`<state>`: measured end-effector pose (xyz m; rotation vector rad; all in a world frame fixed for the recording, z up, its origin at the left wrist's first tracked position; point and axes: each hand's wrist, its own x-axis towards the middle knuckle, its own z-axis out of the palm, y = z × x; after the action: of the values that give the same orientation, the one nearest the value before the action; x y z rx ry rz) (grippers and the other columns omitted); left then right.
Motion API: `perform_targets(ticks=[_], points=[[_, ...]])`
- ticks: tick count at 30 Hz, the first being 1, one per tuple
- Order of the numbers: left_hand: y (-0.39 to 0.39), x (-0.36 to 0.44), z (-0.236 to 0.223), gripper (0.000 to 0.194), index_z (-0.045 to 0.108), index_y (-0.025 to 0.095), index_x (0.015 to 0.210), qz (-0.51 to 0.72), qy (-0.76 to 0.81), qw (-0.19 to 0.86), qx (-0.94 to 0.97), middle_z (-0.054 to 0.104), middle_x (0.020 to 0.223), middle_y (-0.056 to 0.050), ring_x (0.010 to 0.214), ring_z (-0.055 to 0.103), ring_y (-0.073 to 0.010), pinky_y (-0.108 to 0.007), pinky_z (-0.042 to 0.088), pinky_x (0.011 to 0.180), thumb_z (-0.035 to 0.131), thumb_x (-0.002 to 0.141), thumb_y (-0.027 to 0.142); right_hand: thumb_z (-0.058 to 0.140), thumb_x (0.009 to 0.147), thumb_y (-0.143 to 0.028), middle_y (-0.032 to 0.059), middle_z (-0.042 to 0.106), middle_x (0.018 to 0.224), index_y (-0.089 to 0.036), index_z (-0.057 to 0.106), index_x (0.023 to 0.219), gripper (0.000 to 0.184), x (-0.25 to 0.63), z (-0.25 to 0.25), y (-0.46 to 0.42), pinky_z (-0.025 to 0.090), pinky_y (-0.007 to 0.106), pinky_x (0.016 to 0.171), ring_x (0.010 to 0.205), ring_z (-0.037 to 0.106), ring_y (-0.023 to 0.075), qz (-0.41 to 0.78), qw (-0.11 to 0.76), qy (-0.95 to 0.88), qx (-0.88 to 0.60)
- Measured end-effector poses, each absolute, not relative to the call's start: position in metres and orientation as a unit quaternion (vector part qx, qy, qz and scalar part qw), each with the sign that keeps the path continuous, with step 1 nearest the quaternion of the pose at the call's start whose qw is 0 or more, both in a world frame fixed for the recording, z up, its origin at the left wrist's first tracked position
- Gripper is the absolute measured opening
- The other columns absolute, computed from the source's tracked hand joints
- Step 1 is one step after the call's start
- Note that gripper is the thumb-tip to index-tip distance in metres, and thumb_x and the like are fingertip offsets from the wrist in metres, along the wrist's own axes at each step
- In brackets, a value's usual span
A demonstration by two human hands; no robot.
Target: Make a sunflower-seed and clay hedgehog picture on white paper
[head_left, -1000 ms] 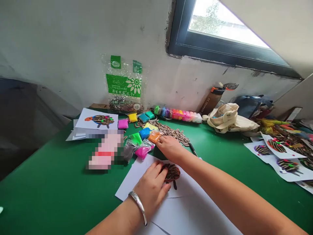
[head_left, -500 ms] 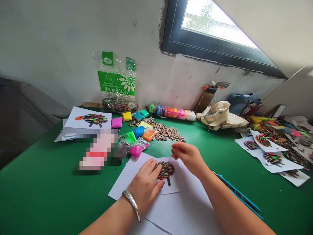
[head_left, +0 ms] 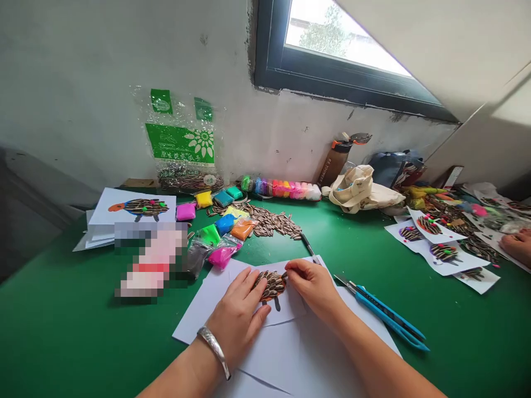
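Seed-covered oval picture (head_left: 274, 286) on white paper, lower centre | left hand (head_left: 236, 310) spread over its left side | right hand (head_left: 312, 286) pinching a dark seed (head_left: 284, 275) at its edge

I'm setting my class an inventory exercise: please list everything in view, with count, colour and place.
Table: one, green, underneath
Wall: pale, behind
Window frame: one, dark, above
Seed bag: one, clear-green, by wall
Loose seeds: many, brown, centre
Small packets: about ten, multicoloured, left-centre
Long pack: one, multicoloured, by wall
Bottle: one, brown, back
Bags: two, cream and blue, back right
Pen: one, black, centre
Cutter: one, blue, right
Papers: several, white, front
Seed pictures: several, multicoloured, left, centre, right
Blurred item: one, pink, left
Someone's hand: one, right edge
Bracelet: one, silver, left wrist
Left hand: one, centre picture
Right hand: one, beside it
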<state>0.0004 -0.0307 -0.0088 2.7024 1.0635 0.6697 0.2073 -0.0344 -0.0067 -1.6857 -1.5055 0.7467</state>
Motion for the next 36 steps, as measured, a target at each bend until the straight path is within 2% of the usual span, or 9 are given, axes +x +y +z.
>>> perform_targets(ticks=[11, 15, 22, 30, 34, 36], points=[[-0.031, 0.002, -0.01, 0.04, 0.057, 0.015, 0.123, 0.231, 0.349, 0.099, 0.903, 0.056, 0.129, -0.011, 0.125, 0.044, -0.0321, -0.049, 0.048, 0.096, 0.053, 0.084, 0.022, 0.045, 0.08, -0.02, -0.0007, 0.062, 0.065, -0.02, 0.06, 0.073, 0.016, 0.199, -0.007, -0.035, 0.037, 0.023, 0.055, 0.059, 0.054, 0.0142, 0.193, 0.32, -0.625, -0.685], [-0.031, 0.003, -0.012, 0.039, 0.057, 0.018, 0.123, 0.235, 0.348, 0.105, 0.902, 0.056, 0.129, -0.01, 0.124, 0.046, -0.0303, -0.049, 0.045, 0.099, 0.054, 0.084, 0.024, 0.042, 0.081, -0.019, 0.0001, 0.062, 0.067, -0.02, 0.056, 0.074, 0.015, 0.195, -0.008, -0.035, 0.036, 0.023, 0.057, 0.062, 0.055, 0.0146, 0.167, 0.301, -0.633, -0.693], [-0.031, 0.003, -0.011, 0.038, 0.058, 0.014, 0.121, 0.228, 0.346, 0.099, 0.905, 0.057, 0.127, -0.012, 0.123, 0.047, -0.0316, -0.052, 0.044, 0.099, 0.054, 0.084, 0.024, 0.04, 0.084, -0.019, 0.0012, 0.061, 0.069, -0.02, 0.053, 0.076, 0.015, 0.192, -0.007, -0.038, 0.037, 0.024, 0.06, 0.065, 0.056, 0.0154, 0.167, 0.277, -0.643, -0.694], [-0.031, 0.003, -0.014, 0.038, 0.058, 0.018, 0.122, 0.233, 0.345, 0.095, 0.904, 0.057, 0.129, -0.011, 0.122, 0.049, -0.0305, -0.052, 0.044, 0.099, 0.053, 0.086, 0.026, 0.041, 0.085, -0.02, 0.0024, 0.063, 0.07, -0.019, 0.057, 0.073, 0.02, 0.189, -0.007, -0.039, 0.037, 0.024, 0.06, 0.065, 0.057, 0.0155, 0.147, 0.249, -0.663, -0.69], [-0.031, 0.003, -0.012, 0.038, 0.058, 0.017, 0.122, 0.235, 0.344, 0.093, 0.904, 0.057, 0.128, -0.011, 0.121, 0.049, -0.0308, -0.052, 0.045, 0.098, 0.052, 0.086, 0.026, 0.043, 0.085, -0.02, 0.0024, 0.065, 0.076, -0.019, 0.061, 0.092, 0.019, 0.197, -0.007, -0.04, 0.04, 0.024, 0.063, 0.068, 0.058, 0.0155, 0.182, 0.284, -0.657, -0.674], [-0.031, 0.003, -0.011, 0.038, 0.058, 0.017, 0.122, 0.235, 0.342, 0.093, 0.905, 0.058, 0.128, -0.01, 0.121, 0.05, -0.0305, -0.051, 0.045, 0.098, 0.052, 0.085, 0.025, 0.044, 0.085, -0.02, 0.0025, 0.065, 0.076, -0.019, 0.061, 0.093, 0.018, 0.201, -0.007, -0.041, 0.04, 0.024, 0.064, 0.07, 0.058, 0.0156, 0.184, 0.297, -0.655, -0.671]])
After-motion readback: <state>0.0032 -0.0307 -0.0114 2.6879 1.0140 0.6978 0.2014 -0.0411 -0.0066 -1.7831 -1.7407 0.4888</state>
